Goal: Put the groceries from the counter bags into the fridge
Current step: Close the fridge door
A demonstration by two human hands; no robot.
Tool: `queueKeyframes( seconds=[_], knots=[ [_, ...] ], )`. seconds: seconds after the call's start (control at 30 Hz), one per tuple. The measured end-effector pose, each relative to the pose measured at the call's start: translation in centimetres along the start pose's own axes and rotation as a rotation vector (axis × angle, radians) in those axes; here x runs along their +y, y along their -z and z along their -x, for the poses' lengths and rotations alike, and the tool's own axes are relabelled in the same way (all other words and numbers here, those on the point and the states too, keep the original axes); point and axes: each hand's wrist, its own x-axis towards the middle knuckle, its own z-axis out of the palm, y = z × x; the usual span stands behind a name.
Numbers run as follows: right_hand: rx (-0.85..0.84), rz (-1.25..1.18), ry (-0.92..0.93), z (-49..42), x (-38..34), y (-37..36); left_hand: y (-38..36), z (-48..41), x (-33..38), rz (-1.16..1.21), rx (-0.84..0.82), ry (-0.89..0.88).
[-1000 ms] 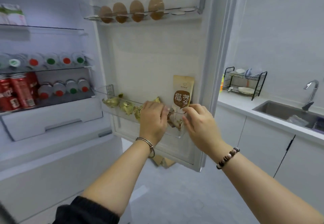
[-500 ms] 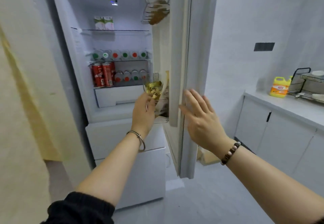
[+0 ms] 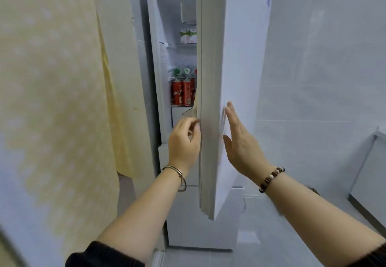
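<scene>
The white fridge door (image 3: 234, 58) stands only a narrow gap open. My right hand (image 3: 240, 139) lies flat, fingers straight, against the door's outer face. My left hand (image 3: 184, 139) is at the door's inner edge with fingers curled near the clear door bin (image 3: 191, 113); it holds nothing that I can see. Through the gap I see red cans (image 3: 181, 94) on a shelf, bottle caps (image 3: 182, 71) above them and cartons (image 3: 188, 36) on the top shelf. The rest of the fridge's inside is hidden by the door.
A yellow dotted cloth (image 3: 58, 99) hangs close on the left, in front of a white wall. The lower fridge door (image 3: 200, 220) is closed. A white cabinet (image 3: 369, 172) stands at the right edge. Pale tiles cover the floor (image 3: 261, 256).
Both hands left the door bin with its snack packet. The door has swung from wide open to nearly closed, my right hand has moved onto its outer face, and the view has pulled back.
</scene>
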Motion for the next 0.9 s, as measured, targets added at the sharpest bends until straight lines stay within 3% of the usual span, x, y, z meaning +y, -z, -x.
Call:
queueKeyframes(
  seconds=[0.1, 0.23, 0.33, 0.5, 0.9],
  knots=[
    [-0.087, 0.029, -0.044, -1.9, 1.1, -2.4, -0.1, -1.2, -1.3, 0.022, 0.004, 0.088],
    [-0.183, 0.104, -0.044, -5.3, 2.6, -5.8, 0.3, -3.0, -4.7, 0.044, 0.135, 0.176],
    [-0.186, 0.151, -0.016, -8.4, 3.7, -8.7, 0.1, -4.3, -7.9, -0.042, 0.218, 0.167],
    [-0.133, 0.256, 0.138, -13.6, 6.5, -14.6, -0.5, -8.2, -14.0, -0.020, 0.379, 0.395],
    [-0.111, 0.469, 0.196, -22.3, 11.2, -25.8, -2.8, -14.4, -29.8, 0.059, 0.256, 0.708]
  ],
)
